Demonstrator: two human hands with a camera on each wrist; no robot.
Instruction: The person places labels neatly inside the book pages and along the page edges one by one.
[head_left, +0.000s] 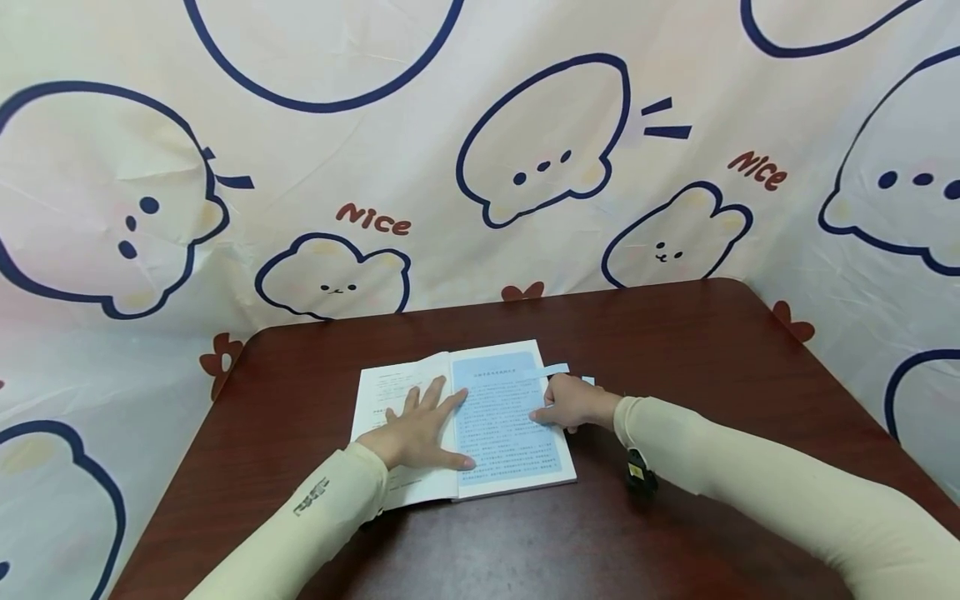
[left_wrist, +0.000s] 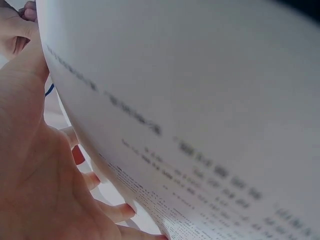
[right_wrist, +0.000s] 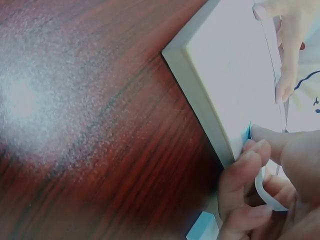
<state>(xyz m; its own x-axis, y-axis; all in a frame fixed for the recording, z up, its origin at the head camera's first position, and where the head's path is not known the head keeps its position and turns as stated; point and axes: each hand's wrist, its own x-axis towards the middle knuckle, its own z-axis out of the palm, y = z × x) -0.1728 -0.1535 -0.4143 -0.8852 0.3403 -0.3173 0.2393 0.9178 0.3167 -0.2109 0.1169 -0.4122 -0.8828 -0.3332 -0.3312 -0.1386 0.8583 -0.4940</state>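
An open book point(head_left: 517, 492) lies on the table, a light blue panel of print on its right page. My left hand point(head_left: 415, 433) spreads flat over the gutter, fingers straight, resting on both pages. At the book's right edge is my right hand point(head_left: 573, 402), its thumb on the page and its fingers curled. A pale blue paper strip point(head_left: 555, 369) sticks out past the page edge beside that hand. In the right wrist view, a curled whitish strip point(right_wrist: 266, 196) runs between the fingers, and a blue paper piece point(right_wrist: 204, 226) shows below them. A bluish bit point(right_wrist: 248, 131) shows by the thumb tip.
The book stands on a dark red-brown wooden table point(head_left: 300, 400). Behind and around it hangs a pale cloth point(head_left: 427, 167) with cartoon outlines. A small black device point(head_left: 640, 472) hangs at the right wrist.
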